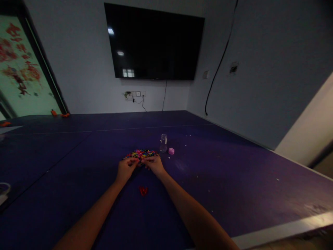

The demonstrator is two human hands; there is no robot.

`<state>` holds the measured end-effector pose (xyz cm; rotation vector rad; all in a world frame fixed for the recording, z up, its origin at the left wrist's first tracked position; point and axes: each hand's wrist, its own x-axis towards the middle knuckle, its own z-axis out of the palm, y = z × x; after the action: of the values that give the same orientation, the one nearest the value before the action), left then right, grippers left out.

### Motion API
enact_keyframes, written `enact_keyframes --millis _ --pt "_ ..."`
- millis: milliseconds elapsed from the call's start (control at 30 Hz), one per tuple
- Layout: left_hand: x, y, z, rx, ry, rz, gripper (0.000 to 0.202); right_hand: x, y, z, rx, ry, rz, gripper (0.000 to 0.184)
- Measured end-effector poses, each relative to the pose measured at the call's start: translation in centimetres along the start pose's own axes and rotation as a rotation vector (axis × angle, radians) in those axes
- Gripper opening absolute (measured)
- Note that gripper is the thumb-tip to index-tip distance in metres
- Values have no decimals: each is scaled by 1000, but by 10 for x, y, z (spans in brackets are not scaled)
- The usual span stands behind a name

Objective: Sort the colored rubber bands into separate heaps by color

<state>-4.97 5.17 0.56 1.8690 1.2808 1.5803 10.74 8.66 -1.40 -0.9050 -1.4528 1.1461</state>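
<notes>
A heap of small multicoloured pieces (142, 153) lies on the dark purple table (234, 173) ahead of me. My left hand (126, 169) and my right hand (154, 164) rest at the heap's near edge, fingertips pinched together and meeting in the middle. What they pinch is too small and dark to name. A small red piece (143, 190) lies apart on the table between my forearms, nearer to me.
A small clear bottle (163, 143) stands just right of the heap, with a pink cap (171, 151) beside it. A large black screen (153, 43) hangs on the far wall. The table's pale front edge (286, 229) runs at the lower right. Orange bits (58, 113) lie far left.
</notes>
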Motion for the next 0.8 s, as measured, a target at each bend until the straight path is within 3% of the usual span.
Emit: enact_keyframes --millis 333,500,567,700,800 --pt "-2 3 5 -23 -19 20 9 -4 -13 0 -75 -8 -15 29" --pt "-18 13 -6 19 -52 49 8 -19 -27 -2 -131 -66 -55 14" --pt "-28 20 -12 90 -132 103 10 -33 -32 -7 -247 -124 -171 7" --pt "-43 34 -20 100 -293 268 16 -61 -36 -18 -422 -238 -315 18" --pt "-46 41 -21 89 -338 323 18 -73 -36 -24 -517 -339 -432 20"
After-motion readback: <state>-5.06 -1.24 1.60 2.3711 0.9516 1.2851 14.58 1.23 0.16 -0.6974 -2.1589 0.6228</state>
